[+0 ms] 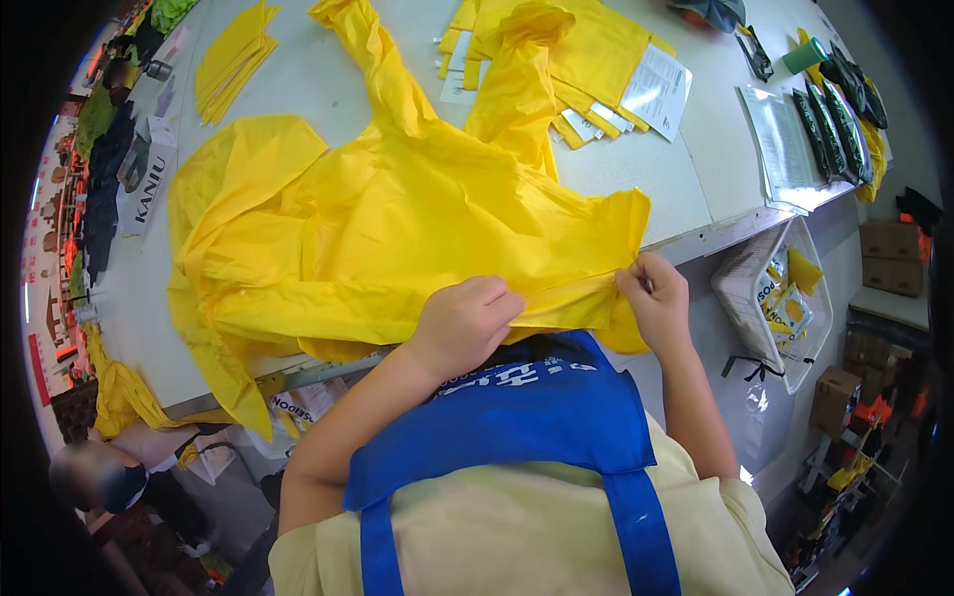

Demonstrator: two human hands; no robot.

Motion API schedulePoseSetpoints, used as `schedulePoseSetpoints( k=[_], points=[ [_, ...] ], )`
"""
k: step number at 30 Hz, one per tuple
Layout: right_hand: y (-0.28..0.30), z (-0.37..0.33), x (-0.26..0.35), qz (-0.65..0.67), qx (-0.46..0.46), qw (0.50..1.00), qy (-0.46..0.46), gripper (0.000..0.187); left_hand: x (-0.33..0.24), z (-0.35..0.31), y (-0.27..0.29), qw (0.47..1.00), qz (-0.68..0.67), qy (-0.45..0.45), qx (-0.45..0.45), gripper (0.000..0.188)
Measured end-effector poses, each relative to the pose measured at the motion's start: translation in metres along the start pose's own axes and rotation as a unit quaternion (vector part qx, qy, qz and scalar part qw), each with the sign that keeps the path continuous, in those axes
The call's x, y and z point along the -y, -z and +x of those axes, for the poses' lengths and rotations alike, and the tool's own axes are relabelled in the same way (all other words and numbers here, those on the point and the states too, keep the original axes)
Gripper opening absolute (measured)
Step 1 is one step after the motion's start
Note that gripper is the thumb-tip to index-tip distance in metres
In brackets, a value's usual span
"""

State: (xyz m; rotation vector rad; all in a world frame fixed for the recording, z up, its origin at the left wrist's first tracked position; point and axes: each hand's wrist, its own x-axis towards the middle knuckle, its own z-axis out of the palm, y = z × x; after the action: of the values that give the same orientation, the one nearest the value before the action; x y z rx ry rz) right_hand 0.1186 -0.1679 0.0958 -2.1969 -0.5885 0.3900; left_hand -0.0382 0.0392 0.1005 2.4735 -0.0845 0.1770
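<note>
A yellow raincoat lies spread across the table in front of me, both sleeves stretched toward the far side and its hood bunched at the left. Along the near edge, my left hand is closed on the fabric, its fingertips bent over and partly hidden. My right hand pinches the same edge near the garment's lower right corner, thumb against fingers. Between the two hands the front edge runs fairly straight. Part of the raincoat hangs over the table's near side, above my blue apron.
Beyond the raincoat, folded yellow pieces with paper sheets are piled on the white table. A yellow stack lies far left. Black packets and a green thread spool sit right. A white basket stands below; another person is lower left.
</note>
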Motion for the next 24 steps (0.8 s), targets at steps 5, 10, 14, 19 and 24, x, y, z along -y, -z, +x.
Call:
schedulePoseSetpoints(
  k=[5, 10, 14, 19, 24],
  points=[
    [-0.006, -0.013, 0.020, 0.007, -0.043, 0.990, 0.136, 0.014, -0.009, 0.031, 0.012, 0.957, -0.272, 0.099, 0.027, 0.030],
    [-0.028, -0.018, 0.024, -0.020, -0.098, 0.954, 0.284, 0.016, -0.015, 0.089, -0.006, 0.900, -0.339, 0.247, 0.121, 0.035],
    [-0.029, -0.019, 0.021, -0.051, -0.079, 0.943, 0.319, 0.019, -0.010, 0.113, -0.008, 0.927, -0.221, 0.224, 0.203, 0.036],
    [-0.038, -0.021, 0.017, -0.073, -0.034, 0.918, 0.389, 0.021, -0.004, 0.117, -0.008, 0.906, -0.242, 0.307, 0.161, 0.026],
    [-0.026, -0.016, 0.024, 0.013, 0.064, 0.958, 0.279, 0.026, 0.002, 0.099, -0.003, 0.773, -0.499, 0.385, 0.066, 0.020]
  ],
)
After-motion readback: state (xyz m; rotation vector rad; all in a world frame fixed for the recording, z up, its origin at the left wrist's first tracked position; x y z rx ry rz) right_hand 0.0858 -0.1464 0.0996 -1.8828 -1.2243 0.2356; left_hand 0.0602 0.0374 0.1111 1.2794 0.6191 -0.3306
